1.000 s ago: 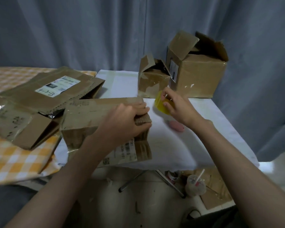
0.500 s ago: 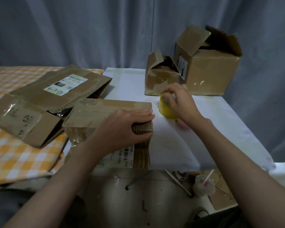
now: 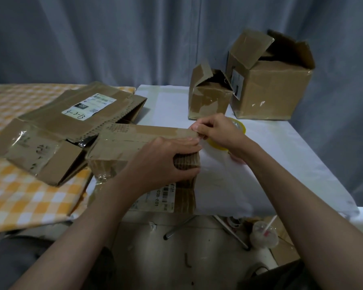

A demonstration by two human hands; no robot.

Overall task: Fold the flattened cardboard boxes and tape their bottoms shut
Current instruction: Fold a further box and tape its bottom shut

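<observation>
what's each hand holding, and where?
Left hand grips the box at its right end. Right hand pinches the tape roll at that corner.

White shipping label [image 3: 90, 107] on the flattened cardboard box [image 3: 78, 116] at 10 o'clock: handwritten "4-3-13" along its lower edge; small printed lines above too blurred to read. Second label [image 3: 158, 198] on the near face of the box [image 3: 122, 147] under the left hand [image 3: 166, 162], at 6 o'clock: "038-E01" beside a barcode, rest illegible

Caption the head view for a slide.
Left hand presses box flaps shut; right hand brings yellow tape.
</observation>
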